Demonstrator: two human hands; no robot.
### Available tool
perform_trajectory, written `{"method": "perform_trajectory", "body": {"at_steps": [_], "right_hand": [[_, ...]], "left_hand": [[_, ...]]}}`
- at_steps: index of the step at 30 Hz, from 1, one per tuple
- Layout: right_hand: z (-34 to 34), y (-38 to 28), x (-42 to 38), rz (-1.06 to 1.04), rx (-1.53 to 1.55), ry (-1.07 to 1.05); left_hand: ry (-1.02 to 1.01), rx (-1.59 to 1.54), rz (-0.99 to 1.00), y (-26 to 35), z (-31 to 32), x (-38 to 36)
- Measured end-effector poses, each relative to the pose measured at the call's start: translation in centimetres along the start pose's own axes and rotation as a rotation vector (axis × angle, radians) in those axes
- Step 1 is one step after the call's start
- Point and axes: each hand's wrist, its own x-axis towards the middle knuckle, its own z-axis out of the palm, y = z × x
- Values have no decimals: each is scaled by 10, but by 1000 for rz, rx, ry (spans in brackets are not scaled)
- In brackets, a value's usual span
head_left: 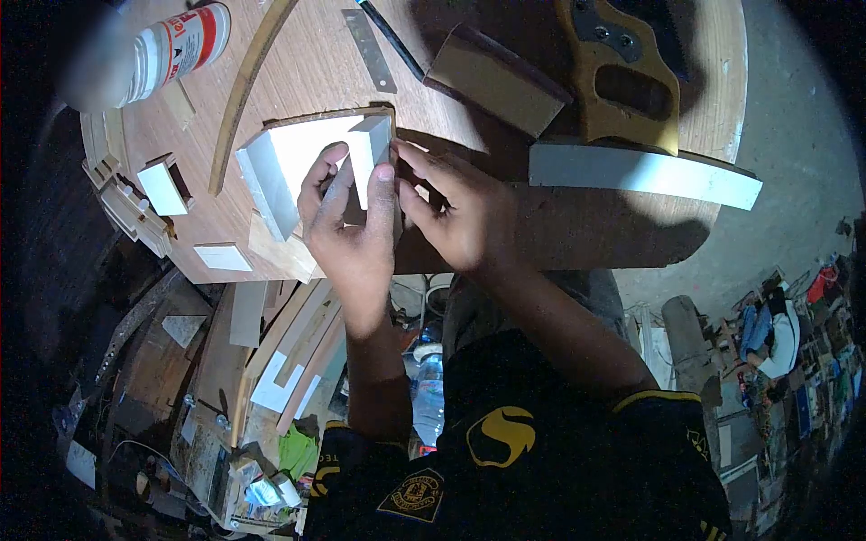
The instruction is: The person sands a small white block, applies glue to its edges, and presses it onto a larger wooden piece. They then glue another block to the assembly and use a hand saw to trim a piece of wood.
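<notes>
A small open box-like piece of white-faced board (268, 185) sits on the wooden table, with a brightly lit inner face and brown edges. My left hand (347, 221) reaches into it, its thumb and fingers closed around the upright white strip (368, 144) at its right side. Against that same side, from outside, my right hand (465, 212) rests with bent fingers, the fingertips touching the edge. Part of the strip is hidden behind my left fingers.
The round table (487, 81) carries a handsaw (631, 86), a brown block (496, 81), a curved white strip (645, 173), a metal ruler (370, 52), a dark pen (392, 41), a curved wooden strip (248, 90) and a labelled jar (180, 50). Small white-faced pieces (223, 257) lie at left.
</notes>
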Motion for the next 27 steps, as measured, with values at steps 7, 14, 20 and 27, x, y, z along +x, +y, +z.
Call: {"method": "perform_trajectory", "body": {"at_steps": [7,14,20,27], "right_hand": [[-1,-2,2,-17,13,10],[0,-1,0,58,24,-23],[1,-3,1,67,6,-14],[1,-1,2,3,-9,10]], "left_hand": [[22,-11,82,-7,2,0],[55,-72,45,-4,7,-3],[42,-79,15,-1,6,-2],[53,-35,84,-9,6,-2]]}}
